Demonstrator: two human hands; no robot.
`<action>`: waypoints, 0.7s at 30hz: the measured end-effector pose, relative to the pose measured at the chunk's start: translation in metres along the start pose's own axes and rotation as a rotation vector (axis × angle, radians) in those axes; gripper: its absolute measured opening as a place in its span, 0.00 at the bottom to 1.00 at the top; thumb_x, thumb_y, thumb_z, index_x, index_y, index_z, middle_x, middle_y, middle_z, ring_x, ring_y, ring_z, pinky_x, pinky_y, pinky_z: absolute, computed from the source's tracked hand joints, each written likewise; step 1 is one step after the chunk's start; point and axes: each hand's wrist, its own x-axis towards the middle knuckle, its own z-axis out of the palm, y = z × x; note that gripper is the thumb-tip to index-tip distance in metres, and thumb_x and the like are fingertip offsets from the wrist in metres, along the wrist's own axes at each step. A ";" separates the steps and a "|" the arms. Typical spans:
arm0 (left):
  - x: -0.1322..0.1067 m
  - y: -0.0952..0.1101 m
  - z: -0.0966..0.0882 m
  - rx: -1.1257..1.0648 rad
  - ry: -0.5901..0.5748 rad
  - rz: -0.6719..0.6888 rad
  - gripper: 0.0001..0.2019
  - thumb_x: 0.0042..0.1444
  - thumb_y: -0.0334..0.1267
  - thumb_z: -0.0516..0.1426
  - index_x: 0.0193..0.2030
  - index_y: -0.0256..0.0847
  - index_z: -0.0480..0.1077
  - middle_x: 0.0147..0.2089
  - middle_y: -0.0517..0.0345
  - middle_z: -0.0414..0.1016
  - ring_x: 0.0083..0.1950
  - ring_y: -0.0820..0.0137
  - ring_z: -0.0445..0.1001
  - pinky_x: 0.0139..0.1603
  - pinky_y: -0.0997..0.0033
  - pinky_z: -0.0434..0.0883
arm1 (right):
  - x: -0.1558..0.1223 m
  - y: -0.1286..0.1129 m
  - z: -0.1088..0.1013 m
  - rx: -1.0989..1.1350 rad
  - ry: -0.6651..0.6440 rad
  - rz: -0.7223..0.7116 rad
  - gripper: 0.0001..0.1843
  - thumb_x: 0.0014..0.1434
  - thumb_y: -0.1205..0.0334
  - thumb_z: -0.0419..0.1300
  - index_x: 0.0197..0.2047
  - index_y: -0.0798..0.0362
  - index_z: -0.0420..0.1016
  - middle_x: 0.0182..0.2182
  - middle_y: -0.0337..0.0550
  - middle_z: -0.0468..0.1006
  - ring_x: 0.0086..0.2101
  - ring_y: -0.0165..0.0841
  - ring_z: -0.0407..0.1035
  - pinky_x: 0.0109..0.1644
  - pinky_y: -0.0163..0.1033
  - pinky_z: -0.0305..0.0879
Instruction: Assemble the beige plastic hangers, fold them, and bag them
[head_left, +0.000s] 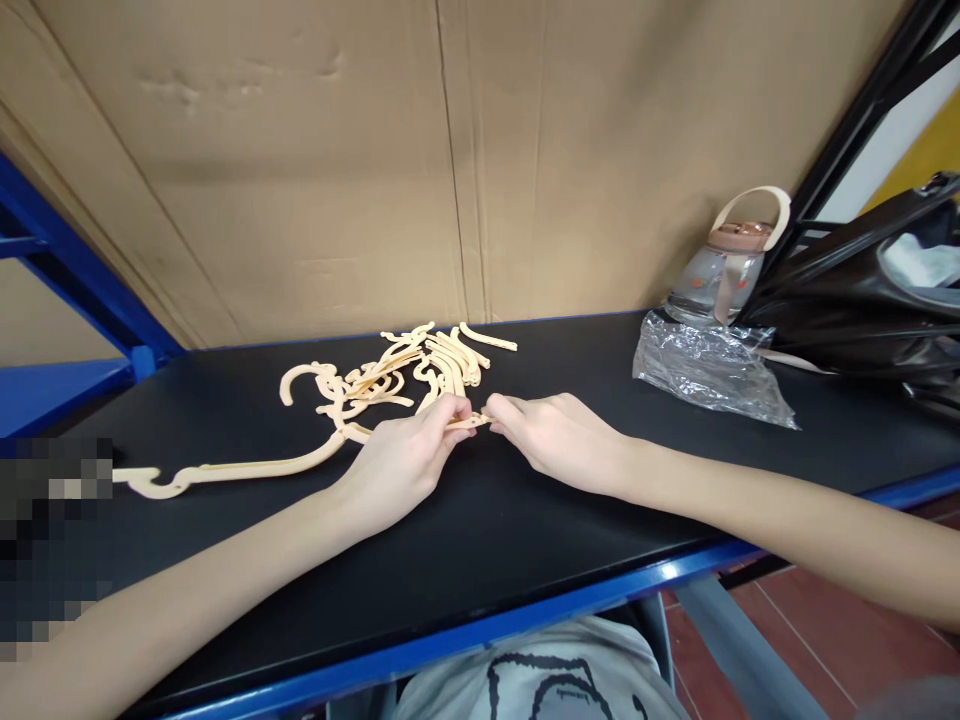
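Between my two hands is a beige plastic hanger piece (pixel 469 423) with small holes, held just above the black tabletop. My left hand (pixel 401 455) is closed in a pinch around it. From the right, my right hand (pixel 562 435) pinches the piece's end, fingertips close to those of the left. A beige clothes hanger (pixel 262 469) with its hook upward lies to the left. One of its arms passes behind my left hand, and I cannot tell whether it joins the held piece. Beyond my hands is a pile of loose curved hanger parts (pixel 450 362).
A crumpled clear plastic bag (pixel 709 375) lies at the right, in front of a water bottle (pixel 724 265) with a handle. A black bag (pixel 855 300) stands at the far right. Cardboard (pixel 337 180) closes off the back. The table's blue edge (pixel 525 620) runs in front.
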 end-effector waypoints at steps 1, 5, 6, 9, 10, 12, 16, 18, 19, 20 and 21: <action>0.000 0.000 0.000 -0.014 -0.006 0.004 0.08 0.67 0.41 0.42 0.43 0.44 0.59 0.38 0.60 0.74 0.31 0.68 0.74 0.32 0.69 0.66 | 0.000 -0.002 -0.001 -0.016 -0.011 0.002 0.05 0.68 0.70 0.47 0.45 0.54 0.60 0.34 0.40 0.76 0.26 0.32 0.71 0.21 0.37 0.43; -0.001 -0.001 -0.001 -0.046 -0.027 0.020 0.09 0.67 0.41 0.42 0.45 0.43 0.60 0.42 0.57 0.76 0.36 0.67 0.76 0.35 0.67 0.69 | 0.000 -0.010 -0.003 -0.116 -0.046 -0.002 0.10 0.66 0.76 0.45 0.46 0.54 0.61 0.34 0.41 0.75 0.28 0.33 0.72 0.21 0.38 0.45; -0.001 -0.001 -0.001 -0.044 -0.028 0.028 0.09 0.67 0.41 0.42 0.45 0.43 0.60 0.42 0.57 0.76 0.37 0.66 0.76 0.36 0.67 0.69 | -0.001 -0.012 -0.002 -0.151 -0.040 -0.008 0.11 0.65 0.76 0.44 0.46 0.55 0.61 0.33 0.41 0.75 0.28 0.33 0.72 0.21 0.38 0.46; -0.001 -0.001 -0.001 -0.035 -0.025 0.058 0.09 0.67 0.40 0.42 0.44 0.43 0.61 0.43 0.57 0.76 0.39 0.66 0.77 0.37 0.67 0.70 | -0.002 -0.016 0.002 -0.255 -0.003 -0.028 0.13 0.66 0.77 0.41 0.46 0.55 0.61 0.31 0.42 0.74 0.27 0.33 0.72 0.22 0.37 0.50; 0.000 -0.001 -0.001 -0.033 -0.023 0.065 0.09 0.67 0.40 0.42 0.45 0.43 0.61 0.44 0.56 0.76 0.40 0.65 0.77 0.37 0.67 0.70 | -0.002 -0.018 0.003 -0.282 0.010 -0.035 0.14 0.66 0.77 0.40 0.46 0.56 0.61 0.31 0.43 0.73 0.27 0.33 0.72 0.22 0.37 0.52; 0.000 -0.001 0.000 -0.027 -0.022 0.074 0.10 0.67 0.39 0.42 0.46 0.42 0.61 0.44 0.56 0.77 0.40 0.65 0.77 0.37 0.67 0.70 | -0.003 -0.019 0.006 -0.323 0.034 -0.053 0.14 0.66 0.77 0.39 0.47 0.57 0.61 0.31 0.44 0.73 0.27 0.33 0.71 0.22 0.36 0.53; 0.000 -0.001 0.001 -0.020 -0.022 0.094 0.10 0.67 0.38 0.42 0.46 0.42 0.61 0.44 0.54 0.77 0.40 0.65 0.78 0.37 0.67 0.71 | -0.003 -0.019 0.007 -0.348 0.039 -0.085 0.15 0.65 0.78 0.39 0.47 0.58 0.62 0.30 0.44 0.73 0.26 0.33 0.72 0.22 0.37 0.54; 0.000 0.000 0.001 -0.019 -0.018 0.098 0.10 0.66 0.38 0.42 0.46 0.42 0.61 0.44 0.54 0.77 0.39 0.65 0.78 0.36 0.67 0.72 | -0.003 -0.017 0.005 -0.321 0.016 -0.091 0.14 0.65 0.77 0.40 0.46 0.57 0.62 0.30 0.43 0.74 0.27 0.32 0.72 0.22 0.37 0.53; 0.000 0.001 0.000 -0.018 -0.018 0.099 0.10 0.66 0.38 0.42 0.45 0.42 0.60 0.43 0.54 0.77 0.39 0.65 0.78 0.36 0.67 0.72 | -0.002 -0.016 0.004 -0.296 0.000 -0.092 0.13 0.65 0.77 0.41 0.46 0.57 0.61 0.30 0.42 0.74 0.27 0.33 0.72 0.22 0.37 0.52; 0.000 0.001 0.000 -0.018 -0.021 0.101 0.09 0.66 0.38 0.41 0.45 0.42 0.60 0.43 0.53 0.77 0.39 0.65 0.77 0.37 0.67 0.72 | -0.002 -0.014 0.003 -0.263 -0.019 -0.090 0.12 0.65 0.77 0.42 0.47 0.57 0.61 0.30 0.42 0.74 0.26 0.33 0.72 0.22 0.38 0.51; 0.000 0.002 0.000 -0.019 -0.025 0.106 0.09 0.66 0.38 0.41 0.44 0.42 0.60 0.43 0.53 0.77 0.39 0.65 0.77 0.37 0.66 0.72 | -0.001 -0.012 0.002 -0.225 -0.040 -0.087 0.12 0.65 0.76 0.43 0.47 0.56 0.60 0.30 0.41 0.74 0.26 0.33 0.72 0.22 0.38 0.50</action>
